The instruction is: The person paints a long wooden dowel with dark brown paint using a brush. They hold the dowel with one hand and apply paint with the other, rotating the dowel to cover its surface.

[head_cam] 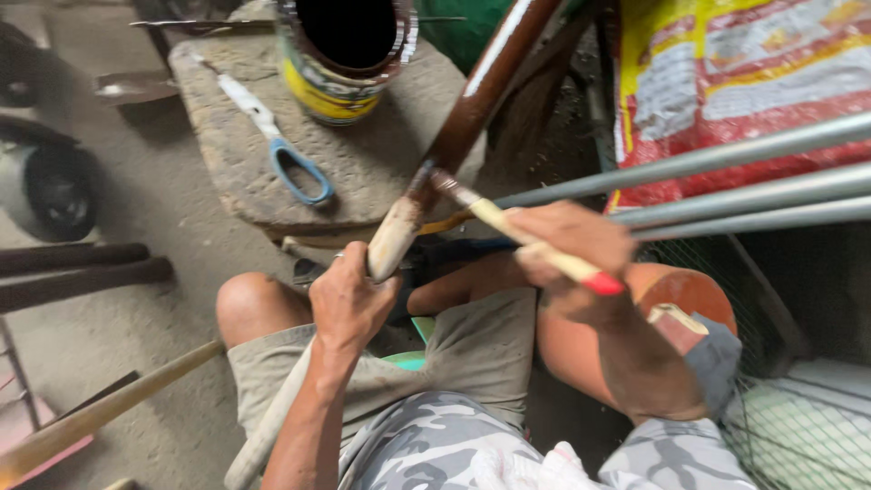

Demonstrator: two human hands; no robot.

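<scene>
While the left hand (349,299) clenches the pole (454,136) at frame centre, the right hand (567,245) grips a brush (508,227), its bristles touching the paint edge; bare wood below likely needs coating next.

shirt: grey-white camouflage print, seen at bottom edge
shorts: khaki-beige, plain, ending above the knees
arms: bare from the elbow down, no sleeves in view
left hand (349,304): bare, no glove; a thin ring shows on one finger
right hand (567,240): bare, no glove
knees: both bare
cloth: white scrap at lap, bottom centre
</scene>
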